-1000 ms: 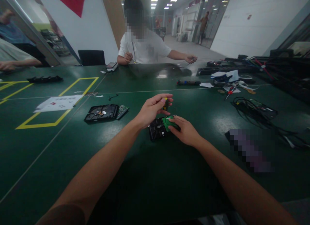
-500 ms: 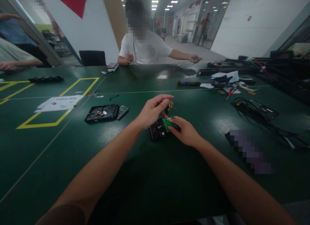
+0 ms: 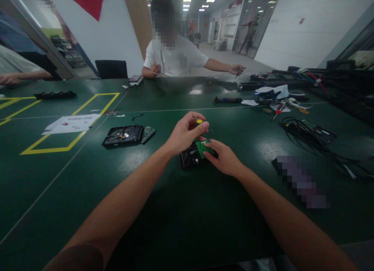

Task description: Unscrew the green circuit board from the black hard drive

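Observation:
A black hard drive (image 3: 189, 158) with a green circuit board (image 3: 202, 147) lies on the green table just ahead of me. My left hand (image 3: 185, 132) is closed round a small screwdriver with a yellow cap (image 3: 199, 122), held upright over the drive's far edge. My right hand (image 3: 223, 158) rests on the drive's right side, its fingers pressed on the green board and pinning it down.
A second opened drive (image 3: 122, 135) with a loose board lies to the left, near papers (image 3: 71, 123) inside yellow tape lines. Cables (image 3: 306, 131), tools and cloths sit at the right. A person in a white shirt (image 3: 175, 58) works across the table; another person's arm (image 3: 17, 76) shows far left.
My left hand has turned the screwdriver between its fingers, so the yellow cap now shows on top. The right hand and the drive have stayed put.

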Motion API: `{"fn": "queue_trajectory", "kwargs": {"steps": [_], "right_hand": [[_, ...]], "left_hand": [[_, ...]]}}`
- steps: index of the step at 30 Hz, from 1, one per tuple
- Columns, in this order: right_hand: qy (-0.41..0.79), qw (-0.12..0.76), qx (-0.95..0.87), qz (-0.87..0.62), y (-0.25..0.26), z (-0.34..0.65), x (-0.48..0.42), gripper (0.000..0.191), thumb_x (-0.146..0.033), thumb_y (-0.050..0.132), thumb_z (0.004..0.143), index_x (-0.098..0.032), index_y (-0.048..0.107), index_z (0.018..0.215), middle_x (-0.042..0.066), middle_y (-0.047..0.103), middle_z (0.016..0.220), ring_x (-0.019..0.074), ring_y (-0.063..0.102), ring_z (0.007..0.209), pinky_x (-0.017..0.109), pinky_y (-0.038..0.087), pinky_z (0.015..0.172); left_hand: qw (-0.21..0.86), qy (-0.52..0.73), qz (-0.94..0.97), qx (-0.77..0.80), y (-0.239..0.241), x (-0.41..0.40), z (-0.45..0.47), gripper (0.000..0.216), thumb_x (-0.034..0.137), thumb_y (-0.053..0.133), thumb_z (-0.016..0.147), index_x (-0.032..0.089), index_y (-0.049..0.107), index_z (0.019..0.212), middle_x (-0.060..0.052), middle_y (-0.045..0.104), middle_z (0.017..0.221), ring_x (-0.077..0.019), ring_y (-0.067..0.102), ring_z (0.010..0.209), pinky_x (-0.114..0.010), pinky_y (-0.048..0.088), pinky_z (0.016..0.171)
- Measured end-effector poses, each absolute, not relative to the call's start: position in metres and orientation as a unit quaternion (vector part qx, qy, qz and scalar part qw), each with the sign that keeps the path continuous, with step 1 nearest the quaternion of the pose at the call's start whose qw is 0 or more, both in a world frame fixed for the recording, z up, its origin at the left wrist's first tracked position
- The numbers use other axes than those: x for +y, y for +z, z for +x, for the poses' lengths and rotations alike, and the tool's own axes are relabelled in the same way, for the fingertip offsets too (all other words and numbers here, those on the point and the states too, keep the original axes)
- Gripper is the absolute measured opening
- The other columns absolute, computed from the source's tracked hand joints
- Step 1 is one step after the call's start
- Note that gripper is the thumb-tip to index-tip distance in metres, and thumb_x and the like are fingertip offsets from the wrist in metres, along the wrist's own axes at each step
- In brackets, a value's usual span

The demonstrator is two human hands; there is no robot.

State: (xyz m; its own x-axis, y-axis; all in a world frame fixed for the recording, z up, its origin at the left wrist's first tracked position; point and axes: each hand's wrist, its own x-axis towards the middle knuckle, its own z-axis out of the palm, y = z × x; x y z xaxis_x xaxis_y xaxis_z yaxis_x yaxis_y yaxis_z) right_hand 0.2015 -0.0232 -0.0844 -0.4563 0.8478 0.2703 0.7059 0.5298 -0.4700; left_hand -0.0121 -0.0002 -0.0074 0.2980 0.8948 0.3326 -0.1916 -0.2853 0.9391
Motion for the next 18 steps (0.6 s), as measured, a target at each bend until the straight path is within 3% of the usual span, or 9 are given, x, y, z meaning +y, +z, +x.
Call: {"fn": "queue_trajectory", "kwargs": {"steps": [5, 10, 14, 18], "right_hand": [[0.142, 0.257, -0.842, -0.453, -0.0872, 0.2018, -0.0223, 0.04, -0.042, 0.065, 0.1, -0.023, 0.07, 0.135, 0.015, 0.067, 0.146, 0.034, 0.061, 0.141, 0.057, 0.048, 0.119], [0.143, 0.252, -0.843, -0.454, -0.0868, 0.202, -0.0225, 0.041, -0.042, 0.065, 0.101, -0.02, 0.07, 0.136, 0.018, 0.066, 0.147, 0.0341, 0.061, 0.141, 0.056, 0.047, 0.12], [0.144, 0.247, -0.84, -0.462, -0.0844, 0.202, -0.0234, 0.042, -0.041, 0.064, 0.101, -0.02, 0.069, 0.137, 0.019, 0.065, 0.149, 0.0344, 0.059, 0.143, 0.057, 0.046, 0.12], [0.145, 0.246, -0.844, -0.454, -0.0838, 0.2022, -0.0237, 0.042, -0.041, 0.063, 0.102, -0.02, 0.069, 0.137, 0.018, 0.066, 0.147, 0.0334, 0.059, 0.143, 0.056, 0.047, 0.12]], "left_hand": [[0.57, 0.496, 0.595, 0.274, -0.0039, 0.0001, -0.0157, 0.028, 0.04, 0.059, 0.103, 0.019, 0.073, 0.117, -0.008, 0.067, 0.104, -0.0199, 0.069, 0.101, -0.032, 0.068, 0.075], [0.505, 0.516, 0.619, 0.308, -0.0018, -0.0015, -0.0138, 0.026, 0.041, 0.073, 0.096, 0.017, 0.072, 0.103, -0.007, 0.069, 0.098, -0.0163, 0.068, 0.089, -0.027, 0.067, 0.067], [0.489, 0.54, 0.605, 0.322, -0.0039, -0.0011, -0.0111, 0.031, 0.038, 0.082, 0.089, 0.016, 0.061, 0.095, -0.007, 0.072, 0.094, -0.0146, 0.069, 0.081, -0.023, 0.063, 0.06], [0.506, 0.538, 0.597, 0.312, -0.0069, 0.0003, -0.0111, 0.036, 0.035, 0.085, 0.085, 0.019, 0.057, 0.101, -0.003, 0.069, 0.09, -0.0152, 0.07, 0.081, -0.022, 0.063, 0.058]]}}
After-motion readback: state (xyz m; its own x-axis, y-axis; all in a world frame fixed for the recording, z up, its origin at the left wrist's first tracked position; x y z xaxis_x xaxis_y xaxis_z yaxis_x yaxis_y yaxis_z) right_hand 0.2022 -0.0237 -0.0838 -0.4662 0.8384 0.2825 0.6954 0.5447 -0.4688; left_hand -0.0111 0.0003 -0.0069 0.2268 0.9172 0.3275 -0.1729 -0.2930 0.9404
